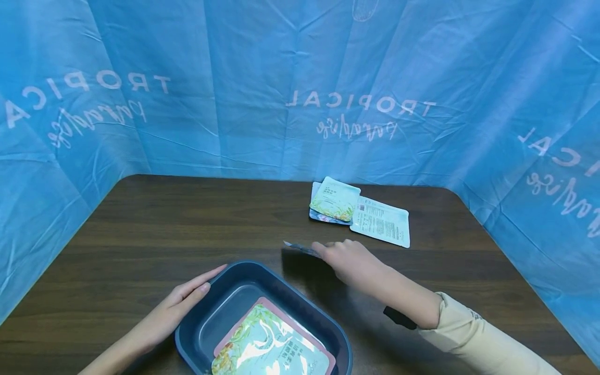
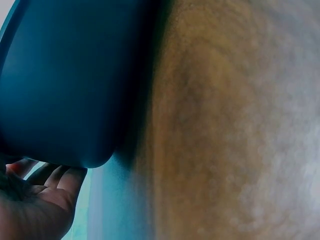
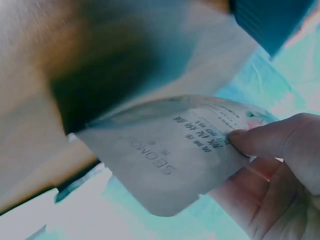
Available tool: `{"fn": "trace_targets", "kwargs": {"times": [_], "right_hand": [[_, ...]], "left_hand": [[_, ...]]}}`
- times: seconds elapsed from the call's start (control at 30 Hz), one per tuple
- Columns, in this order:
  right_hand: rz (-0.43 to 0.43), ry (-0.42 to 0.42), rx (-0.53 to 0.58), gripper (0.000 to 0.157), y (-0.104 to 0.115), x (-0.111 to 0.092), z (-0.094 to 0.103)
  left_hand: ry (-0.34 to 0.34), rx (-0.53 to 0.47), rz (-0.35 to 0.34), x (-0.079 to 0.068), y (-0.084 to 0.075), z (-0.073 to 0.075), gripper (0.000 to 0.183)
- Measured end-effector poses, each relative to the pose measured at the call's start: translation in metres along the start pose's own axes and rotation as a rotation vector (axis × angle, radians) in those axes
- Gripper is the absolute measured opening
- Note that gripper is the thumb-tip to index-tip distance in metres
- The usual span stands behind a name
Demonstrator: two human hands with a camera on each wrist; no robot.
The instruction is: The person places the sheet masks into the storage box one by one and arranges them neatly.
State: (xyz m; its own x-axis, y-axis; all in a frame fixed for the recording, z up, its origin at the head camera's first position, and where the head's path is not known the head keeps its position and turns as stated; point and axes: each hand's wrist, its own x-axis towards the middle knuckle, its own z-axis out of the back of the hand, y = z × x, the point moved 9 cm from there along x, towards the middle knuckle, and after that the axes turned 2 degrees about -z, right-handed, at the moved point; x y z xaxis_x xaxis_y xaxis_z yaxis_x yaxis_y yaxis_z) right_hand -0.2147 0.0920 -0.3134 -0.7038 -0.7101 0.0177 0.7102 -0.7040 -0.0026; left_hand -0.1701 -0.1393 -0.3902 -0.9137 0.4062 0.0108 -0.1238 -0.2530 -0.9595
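In the head view a dark blue plastic basin (image 1: 262, 268) sits at the front of the table. Inside it lies a pink-edged face mask packet (image 1: 272, 338) with a green plant print. My left hand (image 1: 175, 307) rests against the basin's left side, fingers extended along the outer wall and thumb at the rim. My right hand (image 1: 349, 263) pinches another face mask packet (image 3: 165, 155) between thumb and fingers, above the table beyond the basin's right side. Its pale, printed face shows in the right wrist view; from the head it is nearly edge-on.
Toward the back right of the table (image 1: 187, 219) are more packets: a light green one (image 1: 335, 198) overlaps a blue one (image 1: 323, 216), and a pale one with small text (image 1: 382, 221) lies beside them. A blue printed cloth (image 1: 253, 94) hangs behind and around the table.
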Motion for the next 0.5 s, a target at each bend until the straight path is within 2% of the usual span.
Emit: {"fn": "trace_targets", "kwargs": {"times": [0.1, 0.27, 0.5], "right_hand": [[-0.015, -0.05, 0.014, 0.033, -0.003, -0.003, 0.014], [-0.048, -0.061, 0.035, 0.041, -0.006, -0.007, 0.028], [-0.062, -0.118, -0.009, 0.043, -0.004, -0.016, 0.047]], "left_hand": [[-0.001, 0.003, -0.005, 0.0, 0.0, 0.0, 0.046], [0.003, 0.003, -0.007, 0.0, -0.001, 0.0, 0.046], [0.001, 0.001, -0.001, -0.001, -0.001, 0.0, 0.046]]}}
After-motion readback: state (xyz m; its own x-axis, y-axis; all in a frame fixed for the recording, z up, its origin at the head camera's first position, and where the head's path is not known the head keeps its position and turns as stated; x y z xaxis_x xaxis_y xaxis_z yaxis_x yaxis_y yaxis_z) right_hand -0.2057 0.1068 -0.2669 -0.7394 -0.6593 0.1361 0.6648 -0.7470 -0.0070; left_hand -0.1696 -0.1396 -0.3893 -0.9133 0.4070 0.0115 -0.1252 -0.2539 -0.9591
